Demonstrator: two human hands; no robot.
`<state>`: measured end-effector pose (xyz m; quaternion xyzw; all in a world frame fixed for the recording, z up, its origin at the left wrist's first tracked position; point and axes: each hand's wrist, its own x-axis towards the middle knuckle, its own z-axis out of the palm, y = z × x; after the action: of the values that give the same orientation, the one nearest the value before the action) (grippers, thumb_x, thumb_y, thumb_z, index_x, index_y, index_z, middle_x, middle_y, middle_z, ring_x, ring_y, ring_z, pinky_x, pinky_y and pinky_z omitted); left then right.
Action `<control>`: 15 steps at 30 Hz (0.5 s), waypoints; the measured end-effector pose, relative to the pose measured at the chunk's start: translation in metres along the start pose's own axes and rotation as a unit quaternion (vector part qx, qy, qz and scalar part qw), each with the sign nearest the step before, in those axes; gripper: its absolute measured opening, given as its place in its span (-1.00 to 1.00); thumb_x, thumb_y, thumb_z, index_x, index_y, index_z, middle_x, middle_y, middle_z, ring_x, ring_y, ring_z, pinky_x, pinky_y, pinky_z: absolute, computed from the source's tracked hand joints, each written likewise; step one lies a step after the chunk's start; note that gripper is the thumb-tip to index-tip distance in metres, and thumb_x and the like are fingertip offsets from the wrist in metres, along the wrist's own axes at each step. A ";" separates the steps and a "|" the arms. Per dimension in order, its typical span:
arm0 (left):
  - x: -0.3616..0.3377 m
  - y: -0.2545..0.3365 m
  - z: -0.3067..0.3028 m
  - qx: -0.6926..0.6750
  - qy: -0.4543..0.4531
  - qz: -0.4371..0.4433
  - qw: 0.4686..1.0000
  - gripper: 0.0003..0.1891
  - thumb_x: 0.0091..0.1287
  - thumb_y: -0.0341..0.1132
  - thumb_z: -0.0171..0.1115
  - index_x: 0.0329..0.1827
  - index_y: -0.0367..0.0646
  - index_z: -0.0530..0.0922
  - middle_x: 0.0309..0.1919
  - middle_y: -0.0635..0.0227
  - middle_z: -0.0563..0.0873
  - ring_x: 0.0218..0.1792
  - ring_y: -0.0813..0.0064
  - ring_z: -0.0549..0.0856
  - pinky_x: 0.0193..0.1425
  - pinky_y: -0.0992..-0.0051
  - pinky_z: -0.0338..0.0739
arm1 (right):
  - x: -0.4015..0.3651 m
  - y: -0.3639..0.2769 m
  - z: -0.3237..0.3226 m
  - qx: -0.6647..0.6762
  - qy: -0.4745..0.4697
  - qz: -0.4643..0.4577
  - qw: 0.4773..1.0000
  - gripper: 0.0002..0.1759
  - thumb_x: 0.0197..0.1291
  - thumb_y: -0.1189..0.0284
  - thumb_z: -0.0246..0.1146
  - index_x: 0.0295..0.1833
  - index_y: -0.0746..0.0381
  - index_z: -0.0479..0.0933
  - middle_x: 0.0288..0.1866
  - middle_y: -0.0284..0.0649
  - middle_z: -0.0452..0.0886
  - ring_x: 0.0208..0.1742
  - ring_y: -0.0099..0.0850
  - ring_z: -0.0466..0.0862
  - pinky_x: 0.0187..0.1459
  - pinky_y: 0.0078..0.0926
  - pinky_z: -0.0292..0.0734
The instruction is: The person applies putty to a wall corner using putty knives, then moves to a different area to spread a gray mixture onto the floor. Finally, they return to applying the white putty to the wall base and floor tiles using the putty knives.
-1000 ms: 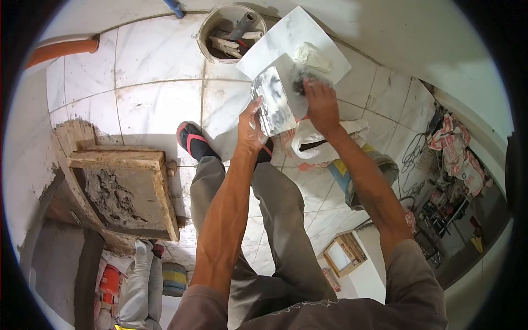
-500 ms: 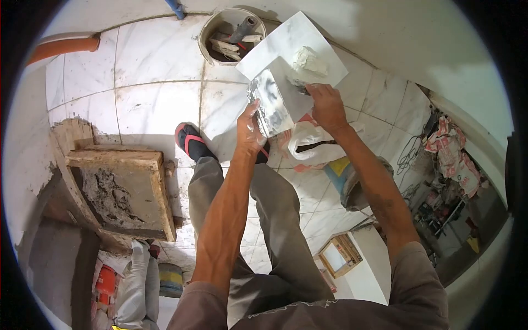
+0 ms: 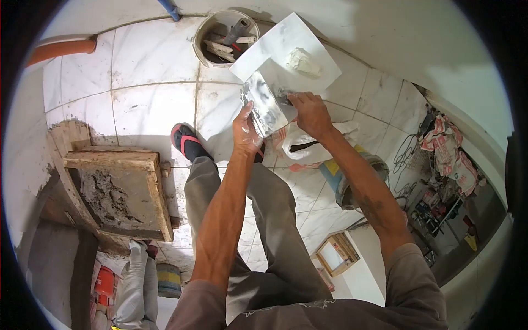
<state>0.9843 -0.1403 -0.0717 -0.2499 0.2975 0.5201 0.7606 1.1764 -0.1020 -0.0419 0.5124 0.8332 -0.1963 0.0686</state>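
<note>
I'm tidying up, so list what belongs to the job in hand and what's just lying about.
Seemingly in the job:
smeared metal plate, in the left hand
white board
white paste on it
dark thing at the right hand, too unclear to name

Apparently lying about:
bucket of scraps
wooden frame
orange pipe
crumpled sacks

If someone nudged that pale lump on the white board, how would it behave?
The pale lump would probably smear or deform rather than roll, since its shape is irregular and looks pasty. It may also cling, as the left hand is smeared with something whitish.
</note>
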 end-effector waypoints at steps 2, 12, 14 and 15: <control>-0.003 0.002 0.004 -0.006 -0.009 0.000 1.000 -0.64 0.34 -0.31 0.16 0.14 -0.29 0.46 -0.06 0.20 0.69 -0.08 0.31 0.70 0.09 0.30 0.60 | -0.004 0.000 -0.010 0.052 -0.039 -0.006 0.998 -0.56 0.00 0.50 0.28 0.08 0.24 0.52 -0.08 -0.13 0.60 0.00 -0.17 0.58 -0.02 -0.20 0.47; -0.089 0.058 0.043 0.103 0.026 0.047 0.993 -0.66 0.42 -0.36 0.03 0.19 -0.30 0.38 0.00 0.20 0.65 -0.04 0.32 0.70 0.11 0.29 0.62 | -0.035 -0.037 -0.148 0.598 -0.002 0.295 0.746 -0.70 0.28 0.40 0.18 0.02 0.37 0.54 -0.24 -0.13 0.63 -0.17 -0.57 0.55 -0.05 -0.52 0.46; -0.131 0.062 0.078 0.136 0.044 0.046 0.989 -0.67 0.42 -0.35 0.03 0.19 -0.30 0.39 -0.01 0.19 0.65 -0.05 0.34 0.70 0.10 0.31 0.63 | -0.042 -0.071 -0.220 0.501 -0.009 0.295 0.814 -0.72 0.24 0.43 0.18 -0.01 0.38 0.54 -0.20 -0.09 0.63 -0.23 -0.40 0.57 -0.10 -0.45 0.46; -0.154 0.063 0.101 0.152 0.052 0.050 0.986 -0.67 0.42 -0.35 0.03 0.18 -0.30 0.39 -0.01 0.19 0.65 -0.05 0.35 0.70 0.10 0.31 0.63 | -0.047 -0.085 -0.247 0.450 -0.009 0.289 0.845 -0.73 0.22 0.45 0.18 -0.02 0.38 0.54 -0.17 -0.08 0.63 -0.27 -0.31 0.58 -0.13 -0.42 0.46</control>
<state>0.9016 -0.1485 0.1040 -0.1431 0.4240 0.4926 0.7464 1.1445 -0.0761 0.2204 0.7029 0.4665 -0.5259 -0.1081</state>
